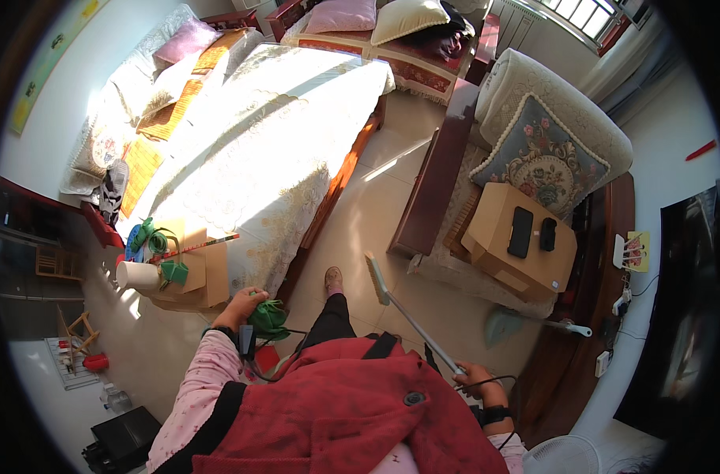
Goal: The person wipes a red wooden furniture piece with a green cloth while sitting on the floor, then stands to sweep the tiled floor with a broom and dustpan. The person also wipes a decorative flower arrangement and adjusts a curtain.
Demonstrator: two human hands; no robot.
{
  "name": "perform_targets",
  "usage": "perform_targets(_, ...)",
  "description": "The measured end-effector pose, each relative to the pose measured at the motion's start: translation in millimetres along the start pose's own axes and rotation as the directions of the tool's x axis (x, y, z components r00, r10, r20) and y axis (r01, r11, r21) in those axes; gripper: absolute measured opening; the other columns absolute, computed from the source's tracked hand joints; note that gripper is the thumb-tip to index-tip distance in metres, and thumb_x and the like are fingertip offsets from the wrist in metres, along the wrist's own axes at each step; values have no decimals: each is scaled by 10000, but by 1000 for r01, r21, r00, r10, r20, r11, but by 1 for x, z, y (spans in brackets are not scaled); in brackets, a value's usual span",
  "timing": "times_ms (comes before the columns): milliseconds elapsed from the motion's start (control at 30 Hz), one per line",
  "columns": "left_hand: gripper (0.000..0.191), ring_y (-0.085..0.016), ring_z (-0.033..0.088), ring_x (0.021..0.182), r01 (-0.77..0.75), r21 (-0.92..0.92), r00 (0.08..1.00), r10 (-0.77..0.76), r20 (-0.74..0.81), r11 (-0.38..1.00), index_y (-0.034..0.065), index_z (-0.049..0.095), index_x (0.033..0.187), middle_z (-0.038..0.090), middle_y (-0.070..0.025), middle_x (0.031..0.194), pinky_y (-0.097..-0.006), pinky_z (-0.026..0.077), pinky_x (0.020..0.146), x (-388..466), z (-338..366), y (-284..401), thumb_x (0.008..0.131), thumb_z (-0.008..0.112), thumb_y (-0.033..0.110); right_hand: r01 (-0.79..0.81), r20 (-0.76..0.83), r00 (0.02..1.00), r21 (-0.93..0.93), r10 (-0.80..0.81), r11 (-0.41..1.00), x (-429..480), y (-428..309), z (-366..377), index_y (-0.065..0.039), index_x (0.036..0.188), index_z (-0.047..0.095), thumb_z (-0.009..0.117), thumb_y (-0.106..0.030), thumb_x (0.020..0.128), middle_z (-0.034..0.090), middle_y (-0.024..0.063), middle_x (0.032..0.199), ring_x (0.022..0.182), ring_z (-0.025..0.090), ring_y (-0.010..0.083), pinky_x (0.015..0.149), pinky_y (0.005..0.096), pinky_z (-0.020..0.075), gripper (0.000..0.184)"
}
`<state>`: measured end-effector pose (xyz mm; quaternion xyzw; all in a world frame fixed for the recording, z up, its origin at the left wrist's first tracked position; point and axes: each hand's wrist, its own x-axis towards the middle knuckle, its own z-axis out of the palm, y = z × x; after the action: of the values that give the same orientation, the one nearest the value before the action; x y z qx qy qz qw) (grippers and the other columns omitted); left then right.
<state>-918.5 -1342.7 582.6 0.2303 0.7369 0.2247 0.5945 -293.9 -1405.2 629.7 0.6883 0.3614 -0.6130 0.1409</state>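
My left hand point(248, 302) is closed on the top of a bunched green cloth or bag point(269, 318), which hangs beside the covered table's near corner. With my right hand point(475, 379) I hold the grey handle of a broom point(420, 327). The broom's bristle head point(376, 278) points away from me, to the right of my forward foot. A long-handled dustpan point(504, 327), its pan partly see-through, lies or stands on the right, apart from the broom. The cloth's lower part is partly hidden by a cable.
An open cardboard box point(215, 278) with a white roll and green items stands at the left by the table with a lace cloth point(277, 160). At the right, a dark wooden sofa arm point(434, 178) borders the aisle; another carton point(496, 222) rests on the seat. Cables run from both wrists.
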Motion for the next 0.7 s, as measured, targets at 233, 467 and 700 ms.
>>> perform_targets(233, 197, -128, 644, 727, -40, -294, 999, 27, -47, 955, 56, 654, 1011, 671, -38, 871, -285, 539, 635, 47, -71, 85, 898, 710, 209, 70, 3, 997, 104, -71, 992, 31, -152, -9, -100, 1399, 505, 632, -204, 937, 653, 79, 817, 600, 613, 146, 518, 320, 538, 490)
perform_targets(467, 219, -127, 642, 772, -79, -299, 991, 42, -129, 951, 21, 633, 1031, 660, -43, 901, -283, 546, 702, 79, -141, 140, 905, 701, 187, 58, -10, 998, 235, -57, 970, 53, -260, -23, -57, 1454, 416, 576, -192, 980, 638, 119, 827, 581, 579, 161, 496, 346, 512, 519)
perform_targets(700, 185, -147, 663, 802, -18, -410, 986, -52, -158, 912, 53, 616, 1023, 678, -54, 948, -303, 563, 724, 96, -148, 152, 933, 686, 199, -60, 120, 993, 471, 3, 880, 107, -323, -59, -49, 1411, 421, 542, -192, 998, 602, 92, 809, 596, 543, 137, 496, 309, 472, 454)
